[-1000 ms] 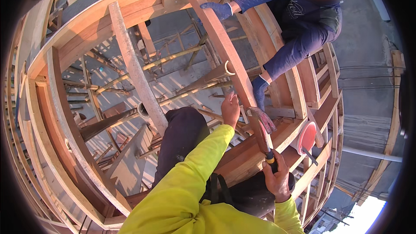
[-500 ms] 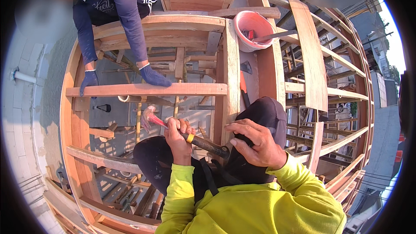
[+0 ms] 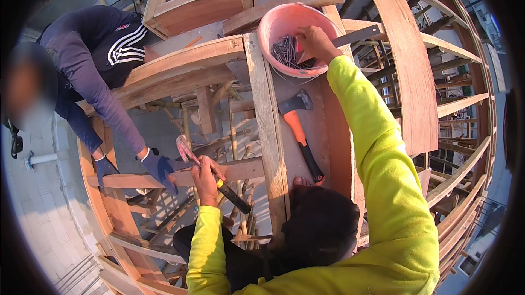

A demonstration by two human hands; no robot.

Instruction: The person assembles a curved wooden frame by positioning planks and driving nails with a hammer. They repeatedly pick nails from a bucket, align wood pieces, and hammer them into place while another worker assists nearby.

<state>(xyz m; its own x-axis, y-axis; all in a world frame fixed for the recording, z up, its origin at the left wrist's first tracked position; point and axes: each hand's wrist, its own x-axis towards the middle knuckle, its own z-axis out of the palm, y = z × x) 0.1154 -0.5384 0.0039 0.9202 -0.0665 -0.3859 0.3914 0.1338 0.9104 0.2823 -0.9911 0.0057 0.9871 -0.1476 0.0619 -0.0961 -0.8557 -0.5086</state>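
Note:
My left hand point(image 3: 204, 181) is closed round a hammer point(image 3: 235, 196) with a pinkish-red head and a black grip banded in yellow. The hammer is just above a wooden crosspiece point(image 3: 240, 170). My right hand point(image 3: 317, 43) reaches into a pink bucket point(image 3: 266, 27), its fingers bent down beside a red piece point(image 3: 299, 49) and a heap of nails point(image 3: 284, 51). What those fingers hold is hidden. A flat grey metal blade point(image 3: 358, 35) sticks out over the bucket's rim. A co-worker's gloved hands point(image 3: 159, 170) rest on the crosspiece.
A hatchet point(image 3: 298, 133) with an orange and black handle lies in the wooden channel below the bucket. Timber frames with open gaps surround me, over poles and scraps lower down. A broad plank point(image 3: 402, 71) lies across the right-hand framing.
My right hand has moved from above my knee up into the bucket. My left hand has kept the hammer. The co-worker has leaned lower, hands still on the crosspiece. My view has shifted.

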